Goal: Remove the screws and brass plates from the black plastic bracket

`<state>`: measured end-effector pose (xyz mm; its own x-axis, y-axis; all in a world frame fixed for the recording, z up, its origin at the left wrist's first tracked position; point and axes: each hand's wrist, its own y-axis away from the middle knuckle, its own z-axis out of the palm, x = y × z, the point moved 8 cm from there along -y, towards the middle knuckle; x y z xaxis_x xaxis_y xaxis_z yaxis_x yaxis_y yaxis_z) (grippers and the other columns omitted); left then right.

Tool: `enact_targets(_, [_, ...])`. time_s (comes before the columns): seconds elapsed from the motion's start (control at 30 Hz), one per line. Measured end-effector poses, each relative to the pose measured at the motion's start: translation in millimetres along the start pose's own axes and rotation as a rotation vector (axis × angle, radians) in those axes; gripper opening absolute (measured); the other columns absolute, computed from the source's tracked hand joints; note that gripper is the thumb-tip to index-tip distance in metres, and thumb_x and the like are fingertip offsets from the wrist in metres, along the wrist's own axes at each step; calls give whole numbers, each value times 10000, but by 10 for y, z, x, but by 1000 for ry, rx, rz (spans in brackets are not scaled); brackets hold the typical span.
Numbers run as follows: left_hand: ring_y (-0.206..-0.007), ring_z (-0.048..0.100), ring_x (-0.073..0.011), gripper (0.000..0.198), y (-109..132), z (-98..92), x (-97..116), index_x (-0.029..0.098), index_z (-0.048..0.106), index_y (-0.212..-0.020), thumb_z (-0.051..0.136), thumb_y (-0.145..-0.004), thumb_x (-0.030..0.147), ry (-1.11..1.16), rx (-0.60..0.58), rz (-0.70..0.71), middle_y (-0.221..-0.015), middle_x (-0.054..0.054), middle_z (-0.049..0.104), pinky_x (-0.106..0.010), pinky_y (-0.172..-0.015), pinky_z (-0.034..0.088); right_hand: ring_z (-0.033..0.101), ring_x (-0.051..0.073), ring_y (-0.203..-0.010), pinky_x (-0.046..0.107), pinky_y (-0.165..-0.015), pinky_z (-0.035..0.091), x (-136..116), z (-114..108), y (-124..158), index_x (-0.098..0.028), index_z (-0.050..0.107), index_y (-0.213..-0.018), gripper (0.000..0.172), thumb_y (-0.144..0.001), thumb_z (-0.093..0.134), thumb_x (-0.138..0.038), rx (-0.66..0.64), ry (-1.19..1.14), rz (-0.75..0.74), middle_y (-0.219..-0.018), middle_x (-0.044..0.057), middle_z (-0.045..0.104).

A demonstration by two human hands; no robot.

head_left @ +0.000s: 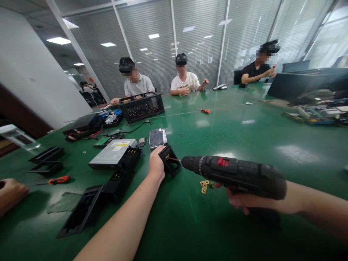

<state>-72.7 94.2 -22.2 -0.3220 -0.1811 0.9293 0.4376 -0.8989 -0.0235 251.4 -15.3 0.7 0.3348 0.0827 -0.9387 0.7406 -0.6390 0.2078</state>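
Observation:
In the head view my left hand (157,163) grips a small black plastic housing (173,170) from its left side, tilted above the green table. Brass-coloured metal shows inside the housing. My right hand (239,201) is wrapped round the handle of a black cordless drill (233,170) with a red switch on top. The drill lies level and points left, and its thin bit reaches into the housing at the brass part. Below the drill's front, several small brass plates (203,187) lie on the table.
Black plastic housings (81,210), a silver optical drive (112,152) and an orange screwdriver (59,179) lie left. Another person's hand (12,194) rests at the left edge. A black computer case (143,107) stands at the far side, where several people sit. Circuit boards (320,112) lie far right.

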Motion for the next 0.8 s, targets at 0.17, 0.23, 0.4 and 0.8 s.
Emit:
enact_targets(0.17, [-671, 674, -186, 339, -54, -65, -48, 211, 737, -772, 915, -602, 444, 19, 28, -29, -718, 17, 709, -308, -683, 514, 758, 185, -729, 328, -716, 678, -118, -83, -90, -197, 819, -1003, 534, -951, 839, -727, -5, 24, -22, -844, 29, 770])
enact_targets(0.23, [-660, 674, -182, 351, -51, -67, -57, 213, 725, -776, 932, -605, 439, 33, 22, -39, -709, 26, 699, -307, -680, 518, 770, 189, -755, 327, -728, 682, -158, -96, -101, -199, 820, -1019, 502, -964, 843, -698, 1, 23, -32, -866, 25, 772])
enact_targets(0.4, [-658, 675, -179, 393, 5, -37, -59, 213, 718, -798, 976, -624, 452, 50, 15, -77, -716, 27, 696, -314, -684, 539, 840, 226, -881, 382, -833, 726, -175, -100, -88, -242, 792, -1271, 519, -970, 844, -662, 24, -9, -73, -1128, 68, 830])
enact_targets(0.8, [-677, 678, -182, 357, 66, 11, -92, 211, 737, -797, 961, -642, 442, 24, 2, -59, -740, 18, 709, -316, -700, 537, 657, 169, -645, 285, -587, 617, -285, -77, 175, -344, 874, -1127, 224, -958, 853, -490, 200, 210, -138, -895, 17, 787])
